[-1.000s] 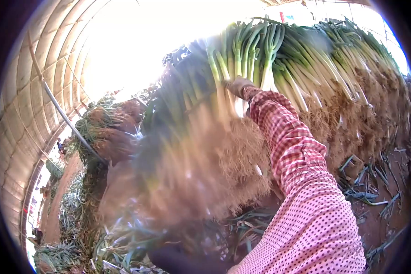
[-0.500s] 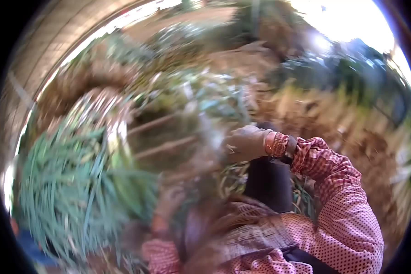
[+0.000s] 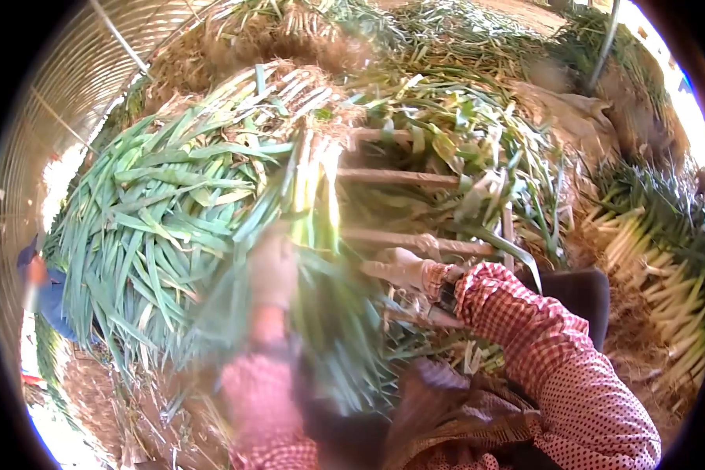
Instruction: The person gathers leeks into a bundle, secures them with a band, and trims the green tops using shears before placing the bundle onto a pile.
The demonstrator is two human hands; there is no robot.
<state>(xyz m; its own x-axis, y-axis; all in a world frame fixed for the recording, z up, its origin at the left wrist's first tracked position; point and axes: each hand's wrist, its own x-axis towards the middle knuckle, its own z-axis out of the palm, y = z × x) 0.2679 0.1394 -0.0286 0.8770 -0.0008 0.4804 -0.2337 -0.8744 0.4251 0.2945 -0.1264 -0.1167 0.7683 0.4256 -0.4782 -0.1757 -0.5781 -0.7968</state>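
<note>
My left hand, gloved and smeared by motion, is over the green leaves of some leeks whose pale stalks point away from me. Its fingers cannot be made out. My right hand, in a light glove, reaches left with fingers stretched out, close to those leaves and just below a slat of a wooden rack. Nothing shows in its grasp. A big heap of leeks lies left of my left hand, with leaves hanging toward me and roots at the far end.
Loose leaves lie beyond the rack. To the right, a row of leeks with white stalks lies on the soil. A metal pole stands at the back right. Part of another person shows at the far left.
The view has swung and sharpened. My left hand has moved up and forward over the leaves. My right hand now sits beside the rack's slat, with its fingers pointing left.
</note>
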